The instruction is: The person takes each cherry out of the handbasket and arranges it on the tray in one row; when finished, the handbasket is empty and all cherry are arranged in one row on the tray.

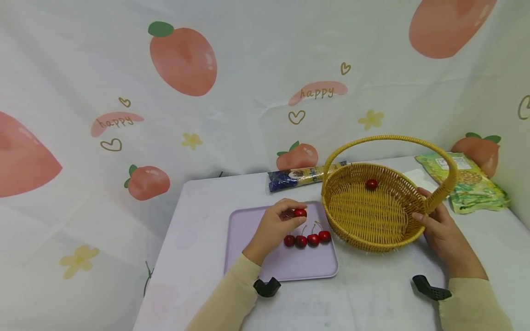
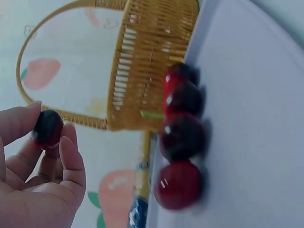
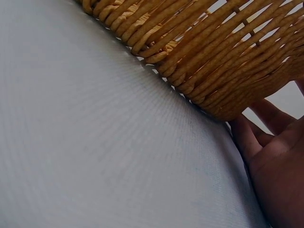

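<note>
Between thumb and fingers my left hand pinches a dark red cherry above the lilac tray. In the left wrist view the same cherry sits at the fingertips, apart from the others. Several cherries with stems lie in a row on the tray's right part. A yellow woven basket with a tall handle stands right of the tray, with one cherry inside near its back wall. My right hand grips the basket's right side, thumb over the rim; in the right wrist view, fingers touch the basket's underside.
A long blue and yellow packet lies behind the tray, partly behind the basket. Green and yellow bags lie at the back right. A fruit-printed white cloth hangs behind the white table.
</note>
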Demonstrator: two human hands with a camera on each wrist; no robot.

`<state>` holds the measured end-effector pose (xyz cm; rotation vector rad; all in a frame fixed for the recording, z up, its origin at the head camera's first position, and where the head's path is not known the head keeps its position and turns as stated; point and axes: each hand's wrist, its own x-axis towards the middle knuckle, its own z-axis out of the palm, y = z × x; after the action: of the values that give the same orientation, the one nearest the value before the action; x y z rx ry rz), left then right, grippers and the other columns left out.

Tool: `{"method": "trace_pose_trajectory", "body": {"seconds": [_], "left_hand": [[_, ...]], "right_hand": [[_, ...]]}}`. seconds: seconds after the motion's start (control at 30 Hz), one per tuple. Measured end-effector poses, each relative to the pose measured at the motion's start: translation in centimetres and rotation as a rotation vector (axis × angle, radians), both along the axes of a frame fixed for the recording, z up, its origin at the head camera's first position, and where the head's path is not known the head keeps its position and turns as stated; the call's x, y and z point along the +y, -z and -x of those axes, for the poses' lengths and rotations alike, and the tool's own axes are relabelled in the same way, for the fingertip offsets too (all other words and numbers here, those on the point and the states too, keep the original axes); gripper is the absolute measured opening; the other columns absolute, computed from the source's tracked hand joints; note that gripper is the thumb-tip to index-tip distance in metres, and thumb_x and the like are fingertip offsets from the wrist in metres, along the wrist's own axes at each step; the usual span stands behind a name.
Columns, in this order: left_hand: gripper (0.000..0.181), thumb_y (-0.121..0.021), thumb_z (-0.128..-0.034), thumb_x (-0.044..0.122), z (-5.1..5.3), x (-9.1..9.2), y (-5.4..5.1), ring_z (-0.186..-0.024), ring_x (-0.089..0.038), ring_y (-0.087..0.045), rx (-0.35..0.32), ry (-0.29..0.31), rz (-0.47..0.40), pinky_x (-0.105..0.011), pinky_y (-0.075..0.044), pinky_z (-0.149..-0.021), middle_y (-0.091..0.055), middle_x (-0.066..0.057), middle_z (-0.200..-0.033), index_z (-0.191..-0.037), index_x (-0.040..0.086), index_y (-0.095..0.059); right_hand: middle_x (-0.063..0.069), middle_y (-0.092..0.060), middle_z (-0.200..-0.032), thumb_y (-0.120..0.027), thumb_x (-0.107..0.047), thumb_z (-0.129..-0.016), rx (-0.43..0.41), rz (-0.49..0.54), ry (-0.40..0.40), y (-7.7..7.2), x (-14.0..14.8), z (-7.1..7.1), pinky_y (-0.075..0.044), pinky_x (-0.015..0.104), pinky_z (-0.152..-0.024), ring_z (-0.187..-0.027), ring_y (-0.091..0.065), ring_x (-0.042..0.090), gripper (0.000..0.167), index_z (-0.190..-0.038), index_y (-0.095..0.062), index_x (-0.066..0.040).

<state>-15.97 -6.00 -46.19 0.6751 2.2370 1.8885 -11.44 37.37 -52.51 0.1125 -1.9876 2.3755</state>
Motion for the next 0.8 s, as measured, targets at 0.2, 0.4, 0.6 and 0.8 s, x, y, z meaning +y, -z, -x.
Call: {"method": "trace_pose_trajectory", "body": {"seconds": [0.2,0.4,0.6,0.8], "left_hand": [[0.031,-0.079,-0.1014,0.009,-0.7,-2.0,0.8,-0.107,-0.025,-0.069,-0.054,-0.068,0.002,-0.031,-0.058,-0.091,-0.071,-0.005,-0.123,-0.132,0.004,-0.077],[0.030,-0.077,-0.1006,0.001,-1.3,-3.4,1.5,-0.099,-0.028,-0.070,-0.120,-0.095,-0.047,-0.030,-0.059,-0.081,-0.074,-0.012,-0.117,-0.131,-0.001,-0.075],[0.030,-0.075,-0.1016,0.000,-1.9,-4.9,2.7,-0.100,-0.043,-0.069,-0.205,-0.127,-0.051,-0.030,-0.058,-0.080,-0.076,-0.015,-0.112,-0.130,-0.006,-0.072],[0.027,-0.076,-0.1016,0.001,-2.4,-6.2,4.0,-0.104,-0.033,-0.072,-0.280,-0.150,-0.089,-0.031,-0.059,-0.085,-0.075,-0.017,-0.115,-0.128,-0.004,-0.073]], "right_hand": [[0.004,-0.022,-0.170,-0.049,-0.004,-0.114,0.000,0.004,-0.008,0.0,0.1,-0.1,-0.003,0.027,-0.125,-0.151,-0.025,0.015,0.071,-0.175,-0.025,-0.032],[0.004,-0.020,-0.170,-0.049,-0.004,-0.115,-0.009,0.004,-0.007,0.1,0.2,-0.1,-0.007,0.025,-0.124,-0.152,-0.024,0.015,0.071,-0.175,-0.025,-0.033],[0.004,-0.023,-0.168,-0.049,-0.003,-0.114,0.001,0.012,-0.002,0.1,0.2,-0.1,-0.009,0.024,-0.123,-0.150,-0.026,0.015,0.071,-0.174,-0.026,-0.032],[0.005,-0.022,-0.169,-0.048,-0.001,-0.114,0.006,0.030,-0.003,0.1,0.2,-0.1,-0.011,0.022,-0.122,-0.151,-0.026,0.016,0.071,-0.175,-0.026,-0.031]]}}
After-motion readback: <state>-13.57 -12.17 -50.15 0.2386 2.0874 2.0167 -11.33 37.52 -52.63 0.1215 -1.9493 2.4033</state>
